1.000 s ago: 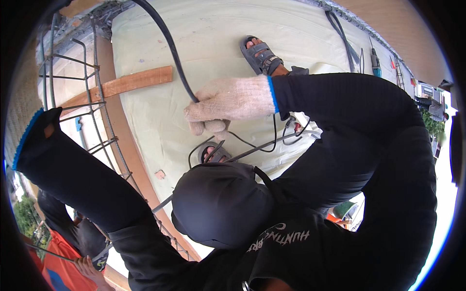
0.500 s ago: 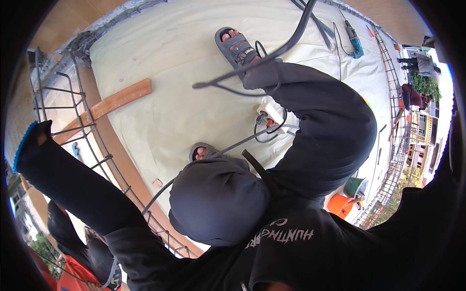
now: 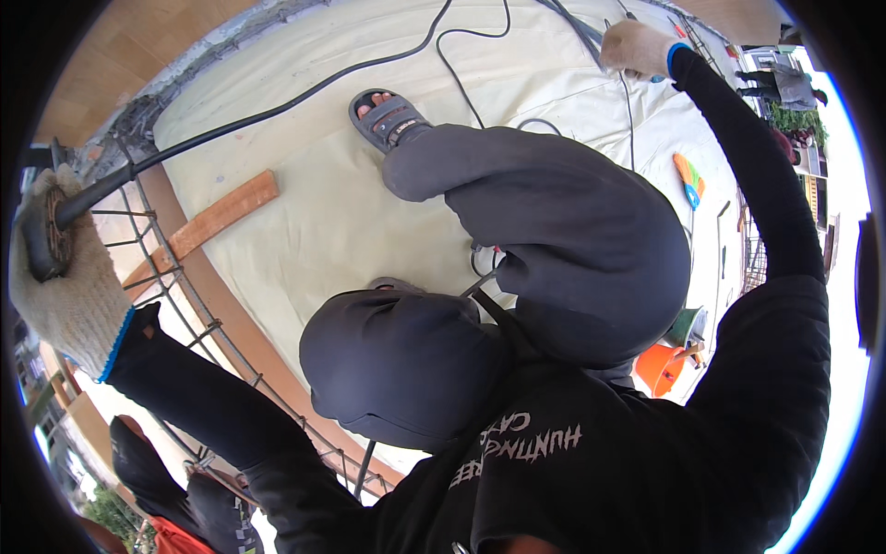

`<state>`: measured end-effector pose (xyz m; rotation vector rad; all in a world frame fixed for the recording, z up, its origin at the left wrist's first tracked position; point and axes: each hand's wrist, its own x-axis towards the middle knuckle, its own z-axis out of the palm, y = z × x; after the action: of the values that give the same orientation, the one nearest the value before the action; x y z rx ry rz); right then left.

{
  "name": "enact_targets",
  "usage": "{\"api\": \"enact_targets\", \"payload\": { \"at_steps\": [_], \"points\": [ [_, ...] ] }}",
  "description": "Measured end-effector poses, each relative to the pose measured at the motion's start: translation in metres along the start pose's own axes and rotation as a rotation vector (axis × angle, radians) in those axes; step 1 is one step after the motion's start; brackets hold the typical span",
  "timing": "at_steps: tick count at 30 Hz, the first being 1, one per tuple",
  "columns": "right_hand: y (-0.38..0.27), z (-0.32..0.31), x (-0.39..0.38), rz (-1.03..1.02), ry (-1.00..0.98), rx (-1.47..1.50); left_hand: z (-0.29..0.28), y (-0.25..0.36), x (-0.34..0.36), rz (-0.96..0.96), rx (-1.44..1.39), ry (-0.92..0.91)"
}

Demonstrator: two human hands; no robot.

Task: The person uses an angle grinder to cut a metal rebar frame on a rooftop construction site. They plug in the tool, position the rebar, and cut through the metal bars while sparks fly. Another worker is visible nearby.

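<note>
My left hand [image 3: 78,286], in a cream knitted glove with a blue cuff, is closed around a dark rounded piece [image 3: 46,235] at the far left. A thick black cable [image 3: 305,100] runs from that piece across to the top. What the dark piece belongs to is hidden by the glove. My right hand [image 3: 637,48], gloved alike, is at the upper right with its fingers curled. It is beside a bundle of dark cables [image 3: 580,32] and covers most of a teal power drill [image 3: 657,78]. What its fingers hold cannot be made out.
A pale sheet [image 3: 314,212] covers the floor under my sandalled feet. A wooden plank [image 3: 221,217] crosses a rebar cage [image 3: 214,328] on the left. A colourful brush [image 3: 689,178], an orange bucket [image 3: 659,369] and a green bucket [image 3: 685,327] stand right. People [image 3: 784,88] are farther off.
My right hand has come into view at the upper right. The left glove now shows, closed on the dark piece. The cable has swung left, and my legs now hide most of the power strip.
</note>
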<state>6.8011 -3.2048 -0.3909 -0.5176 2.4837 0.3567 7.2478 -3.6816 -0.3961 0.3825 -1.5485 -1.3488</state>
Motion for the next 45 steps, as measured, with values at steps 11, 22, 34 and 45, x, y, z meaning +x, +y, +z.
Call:
{"api": "enact_targets", "payload": {
  "at_steps": [11, 22, 34, 45],
  "points": [
    [-0.001, 0.378, -0.153, 0.191, -0.391, 0.21, 0.044, -0.097, 0.029, -0.208, -0.117, 0.063],
    [0.0, 0.383, -0.118, 0.431, 0.237, 0.35, 0.128, -0.128, 0.102, -0.277, -0.241, 0.019],
    [-0.087, 0.37, -0.051, -0.126, -0.226, 0.475, 0.176, -0.156, 0.086, -0.332, -0.206, -0.219],
    [0.005, 0.395, -0.102, 0.259, -0.238, 0.825, 0.177, -0.149, 0.062, -0.411, -0.255, -0.193]
  ]
}}
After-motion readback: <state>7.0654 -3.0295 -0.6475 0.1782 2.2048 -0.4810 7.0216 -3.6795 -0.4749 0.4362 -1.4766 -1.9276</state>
